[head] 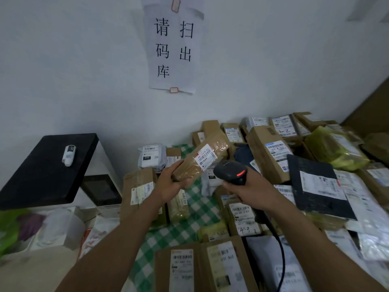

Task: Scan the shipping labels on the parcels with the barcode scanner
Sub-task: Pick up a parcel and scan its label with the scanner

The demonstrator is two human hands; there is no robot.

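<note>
My left hand (171,182) grips the near end of a long brown taped parcel (212,148), lifted above the table and tilted up to the right. Its white shipping label (205,158) with a barcode faces me. My right hand (248,192) holds a black barcode scanner (230,172) by its handle, just right of and below the label. The scanner's head points toward the label and a red light glows on it. A black cable (281,256) runs from the scanner down toward me.
Many labelled cardboard boxes and mailer bags (271,157) crowd the green checked tablecloth (202,207), mostly right and near. A black mailer (315,186) lies at right. At left a white machine with a black lid (50,165) carries a small white device (69,155). A paper sign (172,45) hangs on the wall.
</note>
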